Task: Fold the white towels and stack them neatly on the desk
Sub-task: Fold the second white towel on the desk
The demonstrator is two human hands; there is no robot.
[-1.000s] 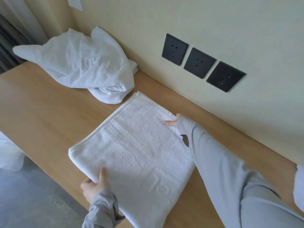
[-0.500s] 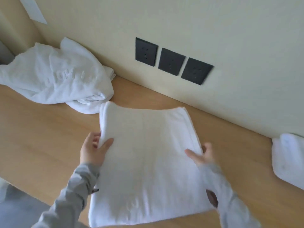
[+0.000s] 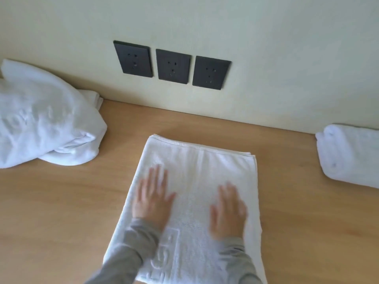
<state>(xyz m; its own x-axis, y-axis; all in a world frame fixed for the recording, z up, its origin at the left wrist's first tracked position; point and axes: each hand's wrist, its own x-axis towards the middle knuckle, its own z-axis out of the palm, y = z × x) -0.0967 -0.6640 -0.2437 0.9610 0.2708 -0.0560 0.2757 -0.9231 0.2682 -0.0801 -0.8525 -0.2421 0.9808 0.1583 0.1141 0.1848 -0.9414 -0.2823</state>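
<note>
Terry cloth under the left hand (image 3: 152, 199) and right hand (image 3: 227, 210): the towel (image 3: 196, 171) is white, nubbly and matt, with a flatter woven band past the fingertips and raised embossed lettering by the left wrist. The sleeves (image 3: 131, 249) are soft grey knit, matt. The desk (image 3: 51, 212) round the hands is pale wood grain, smooth with a faint sheen. Left of the grip, the heap (image 3: 41, 124) is the same white cloth, rumpled. Right of it, the bundle (image 3: 348, 156) matches. Beyond the fingers, the sockets (image 3: 173, 66) look like dark matt plastic on a smooth, matt cream wall (image 3: 266, 37).
</note>
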